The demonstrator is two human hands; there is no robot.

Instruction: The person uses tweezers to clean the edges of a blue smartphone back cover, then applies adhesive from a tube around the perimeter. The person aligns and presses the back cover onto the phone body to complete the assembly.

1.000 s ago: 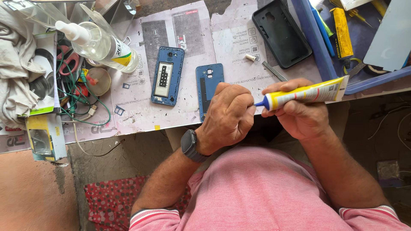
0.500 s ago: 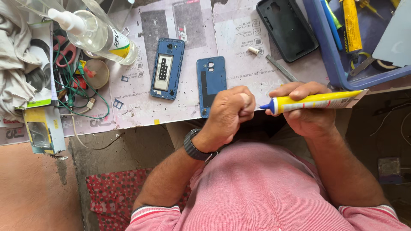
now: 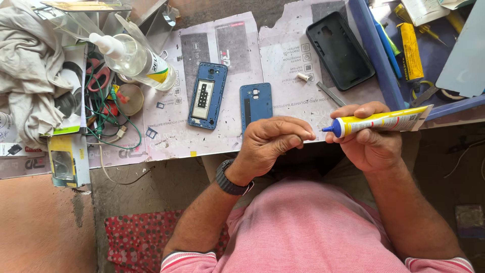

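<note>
A yellow glue tube [image 3: 384,120] is held level in the right hand [image 3: 371,144] just off the near edge of the desk [image 3: 283,55], its fingers [image 3: 362,110] wrapped around the barrel behind the blue nozzle [image 3: 334,128]. A thin tip projects bare from the nozzle, so the tube is judged to be uncapped. The left hand [image 3: 270,144] is held just beside that tip, its fingers [image 3: 288,132] curled and pressed together with the thumb; whether a small cap or pin is pinched between them cannot be told. No glue is seen on any part, and the tip is not in contact with any part. Two blue phone parts lie flat on the printed paper sheets further back: a frame [image 3: 207,95] with a pale rectangular centre, and a back cover [image 3: 255,105] to its right, the two apart from each other and well apart from the tube. A black case [image 3: 339,49] lies open side up at the upper right, with a small white piece [image 3: 303,77] and a thin metal tool [image 3: 331,94] near it. A clear spray bottle [image 3: 135,59], tangled wires [image 3: 108,116] and a cloth [image 3: 30,76] are grouped at the left, and a blue tray [image 3: 376,55] of tools stands at the right. The work is judged to be at the preparation stage: the tube is opened and ready, while gluing and joining of the blue parts are left to be done.
</note>
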